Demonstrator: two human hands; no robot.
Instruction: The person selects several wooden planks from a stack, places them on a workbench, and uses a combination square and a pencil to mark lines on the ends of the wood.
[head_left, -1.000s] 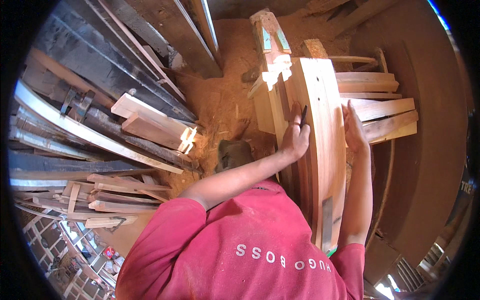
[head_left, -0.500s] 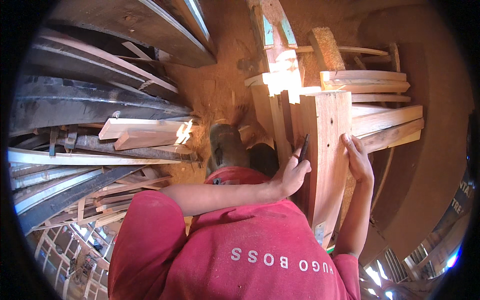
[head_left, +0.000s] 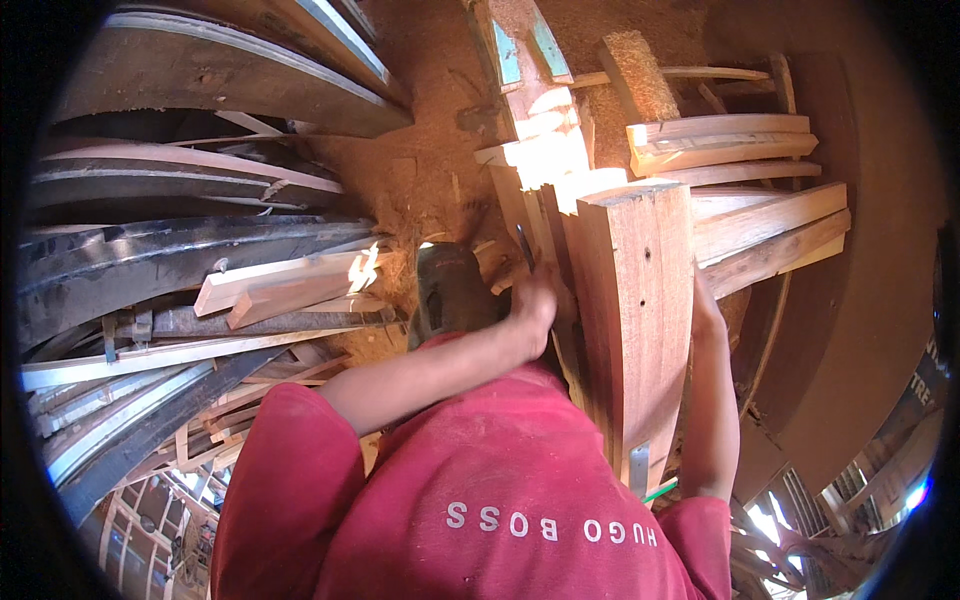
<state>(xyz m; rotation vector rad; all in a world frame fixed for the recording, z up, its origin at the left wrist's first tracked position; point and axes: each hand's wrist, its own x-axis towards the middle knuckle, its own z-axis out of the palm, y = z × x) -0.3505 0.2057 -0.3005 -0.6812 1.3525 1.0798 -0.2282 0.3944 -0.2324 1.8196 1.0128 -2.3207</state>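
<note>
A thick wooden beam (head_left: 648, 320) with small dark holes in its face stands lengthwise in front of me, its near end by my chest. Beside its left side my left hand (head_left: 538, 300) is closed around a slim dark pen (head_left: 525, 246), whose tip points away from me. My right hand (head_left: 704, 304) is at the beam's right edge. Its fingers are hidden behind the wood. Narrower boards (head_left: 560, 275) stand along the beam's left side, close to my left hand.
Stacked cut timbers (head_left: 770, 235) lie to the right of the beam. Dark curved planks (head_left: 190, 255) and two short pale boards (head_left: 290, 280) are on the left. Sawdust covers the ground (head_left: 400, 190). A large brown curved panel (head_left: 850, 300) is at far right.
My left hand with the pen has moved left and away from the beam's face. My right hand has slipped from the face to behind the right edge. The beam appears slightly turned.
</note>
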